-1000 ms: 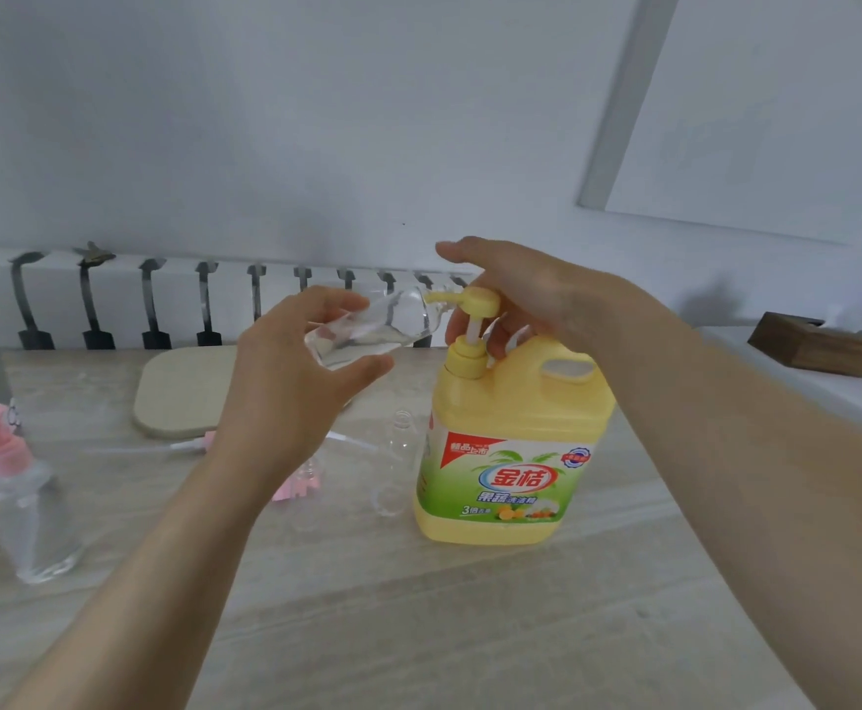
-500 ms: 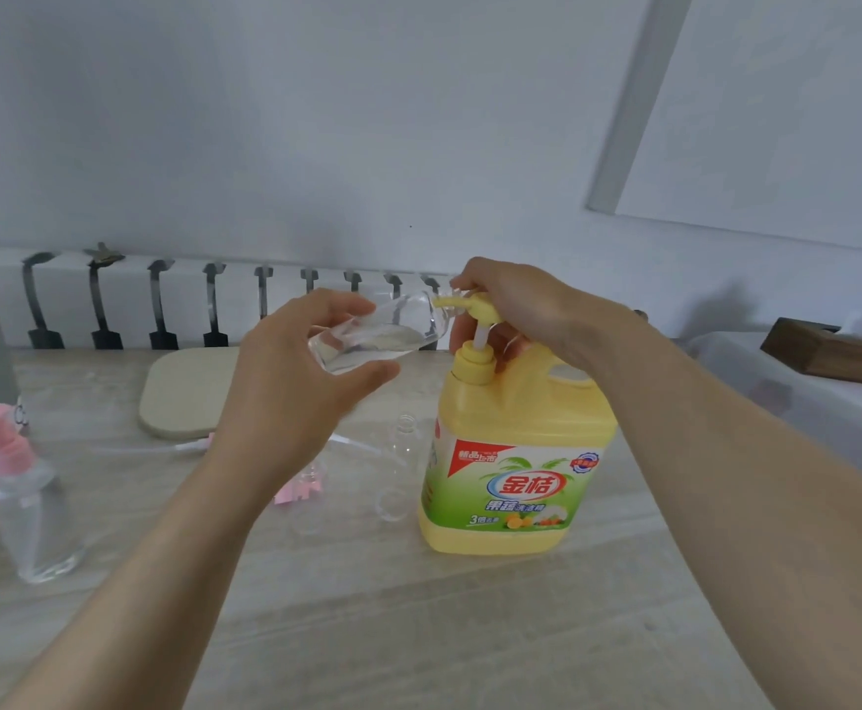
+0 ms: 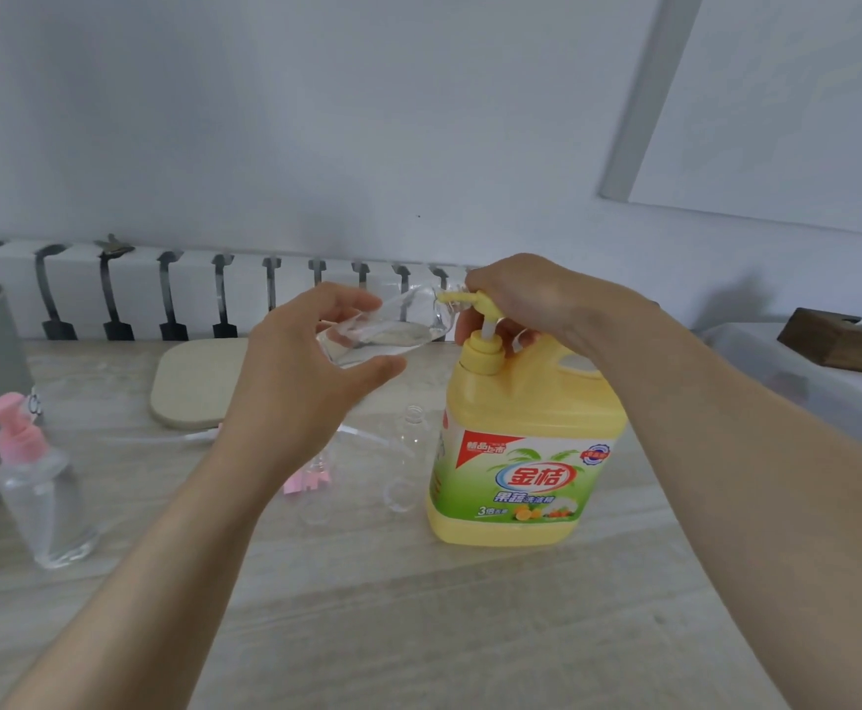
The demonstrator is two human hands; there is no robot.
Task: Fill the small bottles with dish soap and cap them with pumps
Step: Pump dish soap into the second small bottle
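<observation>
Left hand [image 3: 306,386]: grip clamped round tilted small bottle [image 3: 393,330], mouth at spout [image 3: 450,298].
Right hand [image 3: 536,304]: grip curled round pump head [image 3: 486,305] of jug [image 3: 526,407].

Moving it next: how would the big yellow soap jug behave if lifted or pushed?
The soap jug looks bulky, so probably heavy if full. Its wide flat base on the table should resist tipping; pushed, it would likely slide.
</observation>
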